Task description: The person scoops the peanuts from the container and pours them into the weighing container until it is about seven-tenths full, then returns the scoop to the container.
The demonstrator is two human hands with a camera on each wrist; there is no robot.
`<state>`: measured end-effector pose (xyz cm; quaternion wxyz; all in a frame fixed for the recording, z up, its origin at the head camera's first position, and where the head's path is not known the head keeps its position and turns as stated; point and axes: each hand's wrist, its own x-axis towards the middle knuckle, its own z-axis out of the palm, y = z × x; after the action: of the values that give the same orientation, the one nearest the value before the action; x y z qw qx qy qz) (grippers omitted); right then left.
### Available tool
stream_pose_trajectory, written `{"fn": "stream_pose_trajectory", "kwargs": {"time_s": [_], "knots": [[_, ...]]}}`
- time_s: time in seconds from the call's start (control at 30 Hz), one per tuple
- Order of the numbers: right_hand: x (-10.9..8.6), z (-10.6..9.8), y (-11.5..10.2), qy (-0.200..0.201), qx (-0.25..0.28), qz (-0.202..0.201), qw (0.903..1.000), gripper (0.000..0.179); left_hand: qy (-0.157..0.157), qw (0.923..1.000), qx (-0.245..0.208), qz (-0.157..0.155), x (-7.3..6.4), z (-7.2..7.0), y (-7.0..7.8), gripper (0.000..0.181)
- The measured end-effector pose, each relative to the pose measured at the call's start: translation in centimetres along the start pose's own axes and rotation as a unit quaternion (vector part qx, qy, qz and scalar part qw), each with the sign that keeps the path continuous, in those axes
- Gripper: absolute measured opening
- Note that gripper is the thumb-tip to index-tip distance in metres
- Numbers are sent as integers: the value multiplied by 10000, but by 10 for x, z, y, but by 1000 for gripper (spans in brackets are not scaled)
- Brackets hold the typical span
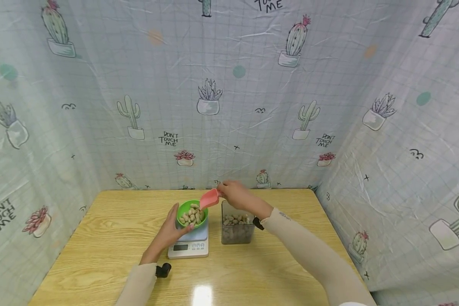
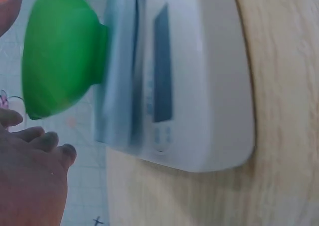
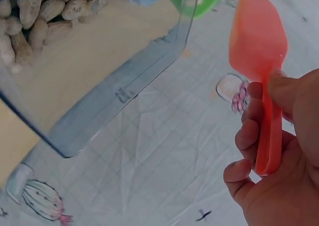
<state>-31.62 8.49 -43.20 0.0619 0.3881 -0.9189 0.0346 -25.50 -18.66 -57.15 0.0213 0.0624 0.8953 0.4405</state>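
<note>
A green bowl (image 1: 184,208) with peanuts (image 1: 192,216) in it stands on a white kitchen scale (image 1: 188,250). My left hand (image 1: 171,229) curves round the bowl's near left side, thumb at the front and fingers along the left. The left wrist view shows the bowl (image 2: 62,51) side-on, fingertips close to its rim. In my right hand (image 1: 235,194) is a red scoop (image 1: 209,199), its tip over the bowl's right rim. The right wrist view shows fingers and thumb wrapped round the handle of the scoop (image 3: 256,34).
Right of the scale, a clear square container (image 1: 237,236) holds more peanuts (image 3: 37,16), below my right forearm. Both stand on a wooden table (image 1: 134,225). A cactus-print curtain (image 1: 229,127) hangs behind and along the sides of the table.
</note>
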Motion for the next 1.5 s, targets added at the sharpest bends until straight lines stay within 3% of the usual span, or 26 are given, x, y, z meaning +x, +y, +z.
{"fn": "stream_pose_trajectory", "kwargs": {"time_s": [0.3, 0.47, 0.63, 0.8, 1.03, 1.13, 1.3, 1.5], "knots": [[-33, 1, 14, 578, 896, 383, 9936, 24, 424, 9975, -191, 524, -4, -6, 25, 98], [-55, 6, 22, 913, 958, 466, 9901, 23, 507, 9944, -397, 836, -6, -4, 46, 96], [-80, 10, 32, 1084, 713, 579, 9899, 20, 271, 9917, -567, 1121, -2, 12, 71, 96], [-94, 9, 38, 1160, 552, 376, 9910, 18, -151, 9909, -663, 1166, 2, 31, 88, 99], [-107, 5, 44, 1137, 190, 321, 9928, 9, -535, 9915, -502, 1077, 11, 60, 94, 111], [-108, 4, 46, 1074, -90, 221, 9939, 8, -699, 9910, -661, 935, 15, 68, 92, 114], [-106, 4, 46, 791, -714, -9, 9943, 12, -952, 9872, -1024, 768, 22, 78, 88, 116], [-103, 3, 42, 356, -1488, -180, 9881, 12, -992, 9869, -991, 792, 26, 83, 88, 110]]}}
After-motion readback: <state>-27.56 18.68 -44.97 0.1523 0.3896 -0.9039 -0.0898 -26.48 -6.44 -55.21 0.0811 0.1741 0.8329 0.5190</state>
